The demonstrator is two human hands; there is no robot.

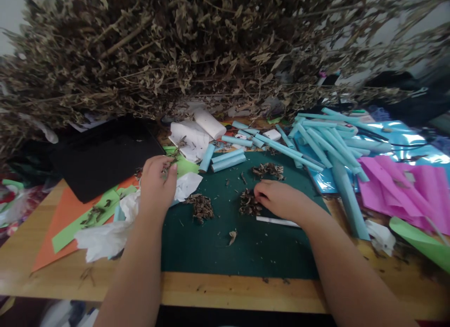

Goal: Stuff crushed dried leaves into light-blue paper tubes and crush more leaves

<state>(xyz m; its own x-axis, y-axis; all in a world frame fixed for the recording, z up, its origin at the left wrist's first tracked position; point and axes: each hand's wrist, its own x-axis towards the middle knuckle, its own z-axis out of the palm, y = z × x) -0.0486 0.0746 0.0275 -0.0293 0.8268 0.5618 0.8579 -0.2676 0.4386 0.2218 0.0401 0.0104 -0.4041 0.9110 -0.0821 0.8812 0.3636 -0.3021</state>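
My left hand (159, 182) is over the mat's left edge, fingers curled round brownish dried leaf bits that show between thumb and fingers. Beyond its fingertips, a dried sprig (174, 154) is near light green paper (186, 165). My right hand (281, 199) pinches at a small heap of crumbled dried leaves (249, 204) on the dark green mat (239, 252); its fingertips are partly hidden in the heap. A thin white paper stick (277, 221) lies just below that hand. Two more leaf heaps, one at left (201, 208) and one behind (267, 170), rest on the mat.
A large mass of dried leafy stems (211, 46) fills the back. Rolled light blue paper tubes (326, 139) are piled at right, beside pink paper (408, 191). A black flat panel (108, 153), crumpled white tissue (105, 238) and orange paper (52, 238) are at left.
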